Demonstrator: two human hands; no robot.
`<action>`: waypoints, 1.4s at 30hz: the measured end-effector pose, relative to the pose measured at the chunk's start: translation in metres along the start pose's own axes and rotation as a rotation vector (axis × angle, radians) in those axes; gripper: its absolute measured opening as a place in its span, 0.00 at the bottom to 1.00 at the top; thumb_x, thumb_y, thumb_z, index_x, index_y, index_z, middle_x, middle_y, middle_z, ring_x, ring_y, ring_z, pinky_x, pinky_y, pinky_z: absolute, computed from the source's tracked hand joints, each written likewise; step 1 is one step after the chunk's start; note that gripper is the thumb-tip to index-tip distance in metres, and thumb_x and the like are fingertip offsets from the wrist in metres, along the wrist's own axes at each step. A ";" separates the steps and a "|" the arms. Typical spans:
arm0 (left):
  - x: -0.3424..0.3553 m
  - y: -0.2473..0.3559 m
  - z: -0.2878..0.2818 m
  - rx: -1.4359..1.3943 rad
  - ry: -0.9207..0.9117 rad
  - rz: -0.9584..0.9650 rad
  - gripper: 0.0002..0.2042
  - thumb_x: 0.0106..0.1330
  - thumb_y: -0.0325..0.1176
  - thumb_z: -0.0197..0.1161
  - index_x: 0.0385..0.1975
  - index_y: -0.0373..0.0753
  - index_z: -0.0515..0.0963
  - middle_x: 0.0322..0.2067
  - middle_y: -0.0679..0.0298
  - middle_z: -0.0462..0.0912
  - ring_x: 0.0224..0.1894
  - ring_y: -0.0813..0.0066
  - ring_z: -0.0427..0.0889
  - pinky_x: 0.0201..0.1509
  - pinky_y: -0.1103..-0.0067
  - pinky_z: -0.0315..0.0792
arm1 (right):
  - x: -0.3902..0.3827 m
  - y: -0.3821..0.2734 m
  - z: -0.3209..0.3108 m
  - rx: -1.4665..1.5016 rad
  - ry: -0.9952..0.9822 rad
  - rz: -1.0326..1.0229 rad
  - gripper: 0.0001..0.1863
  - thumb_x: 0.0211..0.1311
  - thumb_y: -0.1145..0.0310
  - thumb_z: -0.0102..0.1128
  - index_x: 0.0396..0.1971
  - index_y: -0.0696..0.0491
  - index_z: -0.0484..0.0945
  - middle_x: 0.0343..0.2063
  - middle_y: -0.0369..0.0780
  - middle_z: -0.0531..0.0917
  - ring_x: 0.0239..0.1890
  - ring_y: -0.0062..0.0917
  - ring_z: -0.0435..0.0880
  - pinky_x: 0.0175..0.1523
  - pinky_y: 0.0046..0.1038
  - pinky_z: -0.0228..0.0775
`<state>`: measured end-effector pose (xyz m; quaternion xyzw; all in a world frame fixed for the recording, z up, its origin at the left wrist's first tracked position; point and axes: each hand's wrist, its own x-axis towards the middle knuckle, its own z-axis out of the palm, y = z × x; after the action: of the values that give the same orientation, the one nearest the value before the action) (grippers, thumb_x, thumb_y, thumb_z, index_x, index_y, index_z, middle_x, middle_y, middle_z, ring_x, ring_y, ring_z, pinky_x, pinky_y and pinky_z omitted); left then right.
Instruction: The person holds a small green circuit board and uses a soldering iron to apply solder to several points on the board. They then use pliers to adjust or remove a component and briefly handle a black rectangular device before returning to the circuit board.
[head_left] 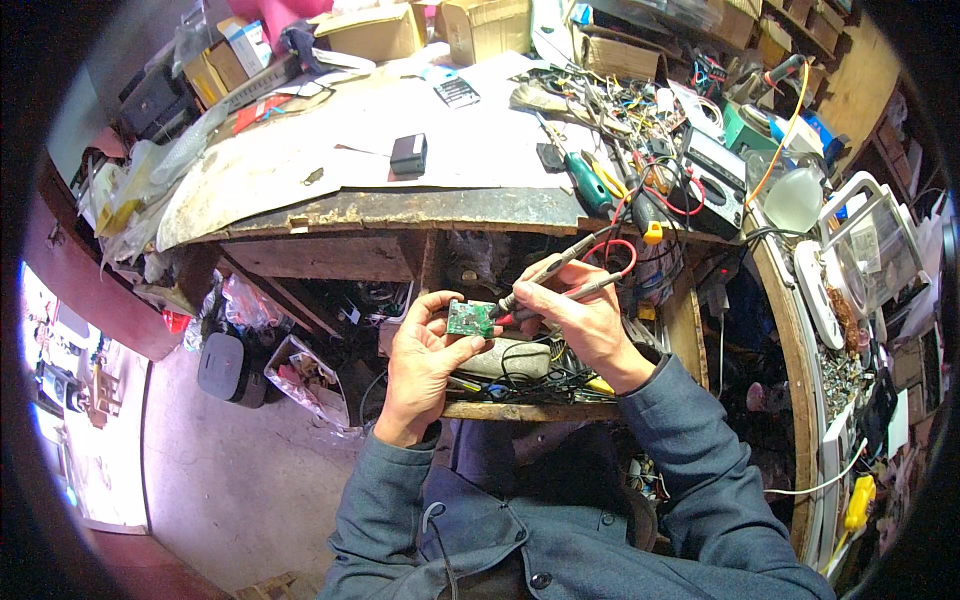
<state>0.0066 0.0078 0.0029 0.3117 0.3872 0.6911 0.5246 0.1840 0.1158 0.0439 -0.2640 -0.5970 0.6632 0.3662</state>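
Gray-blue jacket [600,560] is filling the bottom of the view, its sleeves [700,460] reaching fwd to two bare hands. Left hand [420,365] is grasping a sm. green circuit board [468,318] btwn thumb & fingers, holding it up over an open wooden drawer [530,411]. Right hand [585,318] is gripping two test probes [552,270] together, pen-style, w/ both pointing at the board's right side; whether the tips are touching it I can't tell, as they're too sm. in this view. Red lead [633,257] is curving just beside the probes. Inside the drawer, a grayish block [515,361] is lying among black cables [580,370]. On the bench [215,205] beyond, a sm. black box [408,155] is sitting near the middle; to its right a green-handled screwdriver [588,183] is lying near a tangle of wires [600,95], w/ a boxy gray device [715,163] standing farther right.
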 end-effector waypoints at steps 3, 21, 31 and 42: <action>0.000 0.000 0.000 0.011 -0.011 0.004 0.26 0.59 0.13 0.64 0.57 0.33 0.66 0.48 0.47 0.82 0.48 0.56 0.87 0.54 0.67 0.83 | 0.001 0.003 0.000 0.016 -0.008 -0.024 0.08 0.65 0.69 0.68 0.39 0.56 0.82 0.32 0.35 0.86 0.31 0.15 0.82 0.37 0.19 0.76; 0.000 0.002 0.000 0.037 -0.028 -0.013 0.26 0.60 0.16 0.65 0.58 0.31 0.64 0.48 0.48 0.82 0.47 0.57 0.87 0.53 0.70 0.83 | 0.002 0.007 -0.003 0.007 -0.030 -0.001 0.09 0.65 0.67 0.68 0.40 0.57 0.83 0.32 0.35 0.87 0.32 0.17 0.83 0.38 0.21 0.76; -0.001 0.000 -0.003 0.037 -0.034 -0.032 0.26 0.60 0.16 0.68 0.58 0.32 0.66 0.48 0.53 0.81 0.49 0.67 0.85 0.53 0.73 0.82 | 0.003 0.004 -0.001 0.053 0.020 -0.036 0.07 0.67 0.71 0.65 0.39 0.58 0.80 0.29 0.39 0.83 0.27 0.22 0.83 0.31 0.24 0.78; -0.002 -0.001 -0.006 0.076 -0.080 -0.064 0.27 0.59 0.16 0.68 0.59 0.33 0.68 0.48 0.57 0.80 0.49 0.72 0.84 0.55 0.75 0.81 | 0.003 0.001 0.000 0.090 0.096 -0.027 0.08 0.65 0.69 0.67 0.39 0.57 0.82 0.30 0.38 0.86 0.27 0.19 0.83 0.32 0.22 0.76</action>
<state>0.0029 0.0047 -0.0011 0.3461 0.4016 0.6459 0.5493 0.1821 0.1185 0.0435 -0.2705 -0.5519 0.6708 0.4149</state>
